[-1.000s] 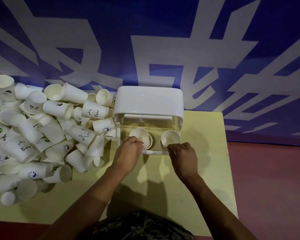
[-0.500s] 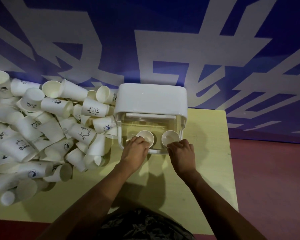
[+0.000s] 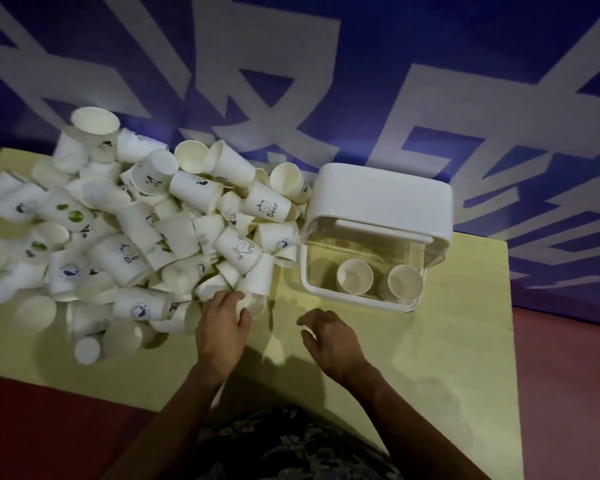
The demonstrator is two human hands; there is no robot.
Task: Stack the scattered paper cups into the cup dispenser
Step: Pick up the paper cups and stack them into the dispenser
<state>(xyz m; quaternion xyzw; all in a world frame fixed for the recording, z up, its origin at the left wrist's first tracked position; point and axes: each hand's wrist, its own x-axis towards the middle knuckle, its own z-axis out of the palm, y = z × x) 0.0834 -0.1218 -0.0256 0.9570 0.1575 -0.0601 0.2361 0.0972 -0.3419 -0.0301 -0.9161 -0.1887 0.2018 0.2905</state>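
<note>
A big heap of white paper cups (image 3: 146,237), some with printed cartoons, lies on the left half of the yellow table (image 3: 440,358). The cup dispenser (image 3: 381,202), a clear box under a white lid, stands at the back right. Two cups (image 3: 355,276) (image 3: 405,282) stand inside it, mouths up. My left hand (image 3: 222,327) is at the heap's near right edge, with fingers and thumb curled around a lying paper cup (image 3: 257,305). My right hand (image 3: 329,337) hovers over the table in front of the dispenser, fingers loosely spread and holding nothing.
A blue wall with large white characters (image 3: 326,98) rises right behind the table. The table's right edge (image 3: 510,341) drops to a reddish floor (image 3: 568,393). Bare tabletop lies between my hands and to the right of the dispenser.
Both hands have left the dispenser, and the two cups stay inside it. My left hand moved left to the heap and closed on a cup. My view swung left.
</note>
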